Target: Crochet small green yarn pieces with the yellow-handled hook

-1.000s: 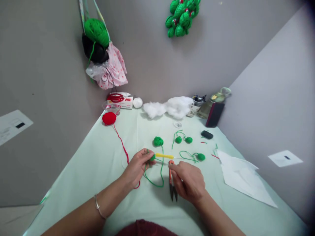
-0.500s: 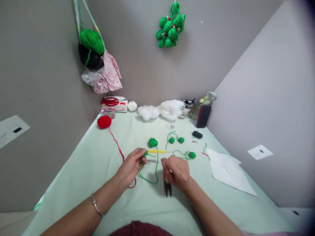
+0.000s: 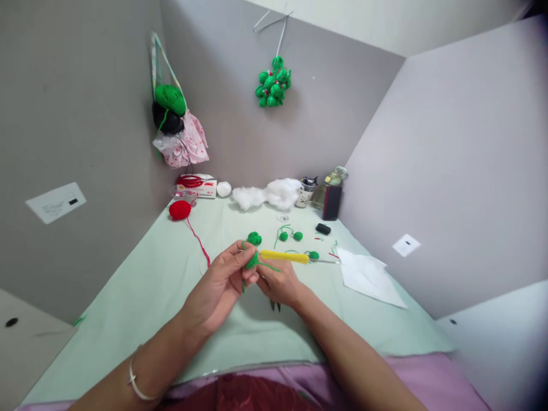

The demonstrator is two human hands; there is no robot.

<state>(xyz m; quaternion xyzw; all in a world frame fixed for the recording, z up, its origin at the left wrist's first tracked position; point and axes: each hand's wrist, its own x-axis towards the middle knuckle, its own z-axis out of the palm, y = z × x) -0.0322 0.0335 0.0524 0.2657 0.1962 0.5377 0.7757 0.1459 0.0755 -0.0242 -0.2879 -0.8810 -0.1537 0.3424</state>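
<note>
My left hand (image 3: 229,277) is closed on a small green crochet piece (image 3: 252,261), pinched between thumb and fingers. A crochet hook (image 3: 285,257) with a yellow handle is at the piece, its shaft pointing right. A green yarn tail sticks out beneath the handle. My right hand (image 3: 278,281) is just behind and beside the left, under the hook, fingers curled and partly hidden; whatever they hold cannot be made out. Dark blade tips of thread snips (image 3: 275,306) show below the right hand, the rest covered. A green crocheted bundle (image 3: 254,238) lies just beyond my left hand.
Green balls (image 3: 298,236) with yarn tails lie to the right, near white paper (image 3: 368,277) and a black case (image 3: 323,229). Red yarn (image 3: 180,210) sits at left. White stuffing (image 3: 282,193), a pen cup (image 3: 303,197), a bottle (image 3: 336,177) and a phone (image 3: 331,202) line the back.
My right hand has moved left, up against my left hand and the green piece. The hook and piece are nearer the camera. The whole view has tilted up.
</note>
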